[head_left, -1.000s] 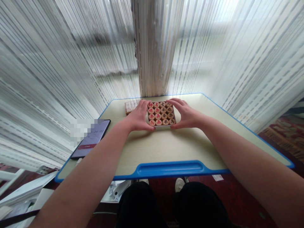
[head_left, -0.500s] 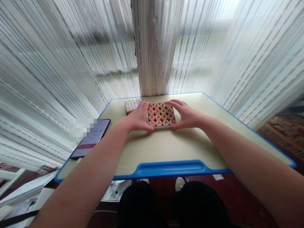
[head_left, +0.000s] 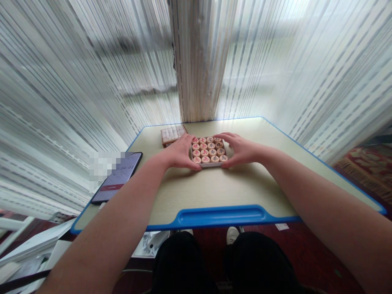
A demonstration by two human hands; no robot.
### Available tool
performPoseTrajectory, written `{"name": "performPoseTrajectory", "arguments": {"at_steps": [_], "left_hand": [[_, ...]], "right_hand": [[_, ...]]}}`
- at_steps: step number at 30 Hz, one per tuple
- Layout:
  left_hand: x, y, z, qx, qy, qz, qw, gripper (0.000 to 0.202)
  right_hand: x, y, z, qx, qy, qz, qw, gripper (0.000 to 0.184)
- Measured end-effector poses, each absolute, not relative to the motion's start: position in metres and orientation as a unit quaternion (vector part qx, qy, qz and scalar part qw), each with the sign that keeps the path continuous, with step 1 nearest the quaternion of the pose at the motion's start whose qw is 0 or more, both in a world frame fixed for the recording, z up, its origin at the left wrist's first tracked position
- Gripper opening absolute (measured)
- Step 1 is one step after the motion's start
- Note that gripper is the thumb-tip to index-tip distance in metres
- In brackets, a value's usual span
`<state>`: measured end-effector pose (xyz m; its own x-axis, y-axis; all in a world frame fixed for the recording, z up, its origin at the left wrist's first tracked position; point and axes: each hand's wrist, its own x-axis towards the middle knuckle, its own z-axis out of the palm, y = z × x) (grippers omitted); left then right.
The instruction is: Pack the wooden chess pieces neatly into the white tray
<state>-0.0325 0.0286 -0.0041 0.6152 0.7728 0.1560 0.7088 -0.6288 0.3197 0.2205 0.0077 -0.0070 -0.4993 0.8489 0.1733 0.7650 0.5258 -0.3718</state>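
Note:
A shallow white-edged box [head_left: 211,165] sits at the middle of the table, filled with round wooden Chinese chess pieces [head_left: 204,153] in rows. Red characters mark the pieces on the left half, dark ones those on the right. My left hand [head_left: 183,153] grips the box's left side, thumb at the near corner and fingers at the far one. On the opposite side my right hand [head_left: 240,151] holds it the same way. Fingertips partly cover the far corner pieces. Whether the box's underside touches the table is hard to see.
Behind my left hand lies a patterned box [head_left: 173,134]. A phone [head_left: 118,179] rests at the left of the pale, blue-edged table [head_left: 220,192]. A blue tray groove [head_left: 222,216] runs along the near edge. Striped curtains [head_left: 199,61] hang just beyond the far edge.
The far rows of chess pieces now appear slightly lower, and more of the box's near wall shows. Both hands have stayed on its sides.

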Motion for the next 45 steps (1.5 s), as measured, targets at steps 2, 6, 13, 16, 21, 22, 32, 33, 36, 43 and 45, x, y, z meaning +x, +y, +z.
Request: {"name": "performPoseTrajectory", "arguments": {"at_steps": [2,6,13,16,21,22,32,33,36,43,45], "left_hand": [[-0.0330,0.0294,-0.0044,0.893,0.416,0.132,0.113,0.104],[-0.0335,0.0318,-0.0058,0.896,0.420,0.099,0.107,0.106],[-0.0320,0.0307,-0.0020,0.890,0.440,0.039,0.109,0.110],[-0.0315,0.0297,-0.0010,0.886,0.449,0.032,0.111,0.114],[-0.0316,0.0289,-0.0011,0.882,0.453,0.039,0.124,0.118],[-0.0317,0.0287,-0.0009,0.882,0.452,0.043,0.127,0.116],[-0.0318,0.0254,0.0033,0.878,0.452,0.062,0.147,0.101],[-0.0317,0.0256,0.0035,0.878,0.451,0.060,0.146,0.100],[-0.0319,0.0268,0.0027,0.879,0.450,0.061,0.146,0.100],[-0.0352,0.0283,-0.0034,0.864,0.465,0.096,0.169,0.109],[-0.0352,0.0287,-0.0035,0.867,0.460,0.094,0.167,0.106]], "right_hand": [[0.2202,0.0077,-0.0066,-0.483,-0.851,0.134,0.160,0.100],[0.2173,0.0050,-0.0032,-0.505,-0.837,0.158,0.141,0.101],[0.2160,0.0056,-0.0008,-0.529,-0.825,0.172,0.096,0.107],[0.2171,0.0066,-0.0013,-0.534,-0.824,0.174,0.079,0.110],[0.2187,0.0076,-0.0031,-0.528,-0.827,0.173,0.080,0.112],[0.2187,0.0076,-0.0032,-0.529,-0.827,0.172,0.080,0.111],[0.2146,0.0036,0.0013,-0.545,-0.817,0.178,0.063,0.113],[0.2143,0.0034,0.0016,-0.546,-0.816,0.178,0.060,0.113],[0.2143,0.0036,0.0015,-0.547,-0.817,0.176,0.055,0.113],[0.2169,0.0045,0.0004,-0.547,-0.815,0.178,0.069,0.118],[0.2168,0.0043,0.0012,-0.553,-0.810,0.183,0.066,0.117]]}}
